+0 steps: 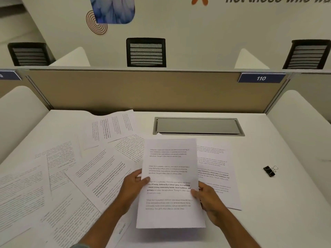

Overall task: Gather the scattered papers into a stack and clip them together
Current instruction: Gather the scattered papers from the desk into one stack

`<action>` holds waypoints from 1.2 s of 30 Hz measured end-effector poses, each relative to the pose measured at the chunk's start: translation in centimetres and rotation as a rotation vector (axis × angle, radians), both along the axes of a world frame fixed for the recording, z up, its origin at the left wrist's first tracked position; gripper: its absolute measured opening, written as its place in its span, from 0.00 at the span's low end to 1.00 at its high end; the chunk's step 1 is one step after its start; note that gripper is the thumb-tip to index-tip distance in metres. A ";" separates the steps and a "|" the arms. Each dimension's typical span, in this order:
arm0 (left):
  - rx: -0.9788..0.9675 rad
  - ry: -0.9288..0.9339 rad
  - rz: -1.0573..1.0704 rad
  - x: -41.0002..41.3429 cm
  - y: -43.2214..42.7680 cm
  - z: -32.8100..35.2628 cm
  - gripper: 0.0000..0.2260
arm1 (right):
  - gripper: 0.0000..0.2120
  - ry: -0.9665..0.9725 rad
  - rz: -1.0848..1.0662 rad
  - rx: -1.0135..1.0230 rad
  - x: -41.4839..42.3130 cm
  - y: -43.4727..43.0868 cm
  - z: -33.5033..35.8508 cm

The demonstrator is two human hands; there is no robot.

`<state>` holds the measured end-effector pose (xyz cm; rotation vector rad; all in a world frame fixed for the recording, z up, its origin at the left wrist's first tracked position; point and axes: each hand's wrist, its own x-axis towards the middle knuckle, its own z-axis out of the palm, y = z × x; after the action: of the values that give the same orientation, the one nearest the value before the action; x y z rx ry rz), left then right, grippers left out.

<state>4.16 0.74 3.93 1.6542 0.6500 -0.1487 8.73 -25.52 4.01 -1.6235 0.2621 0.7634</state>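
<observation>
I hold a printed sheet lifted above the white desk, roughly in the middle. My left hand grips its left edge with the thumb on top. My right hand grips its right edge the same way. Another printed sheet lies flat just right of and under the held one. Several more sheets lie scattered and overlapping across the left half of the desk. A black binder clip with silver handles sits alone on the desk at the right.
A grey cable-tray lid is set into the desk behind the papers. A beige partition with a blue "110" label closes the back. White side dividers flank the desk. Black chairs stand beyond.
</observation>
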 end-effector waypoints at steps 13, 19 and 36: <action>-0.152 0.025 0.207 0.9 0.6 -1.3 0.11 | 0.32 -0.334 -0.359 -0.900 2.9 -6.0 -4.5; -0.197 0.023 0.257 1.4 0.0 -2.0 0.09 | 0.43 -0.130 -0.144 -1.046 4.3 -7.0 -4.7; -0.146 0.154 0.233 0.0 1.3 -3.6 0.12 | 0.16 -0.111 -0.708 -0.166 4.9 -12.5 -4.3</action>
<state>4.18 2.01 0.33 1.4248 0.9215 -0.1521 13.60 -38.01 -0.28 -1.5668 0.7842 0.1110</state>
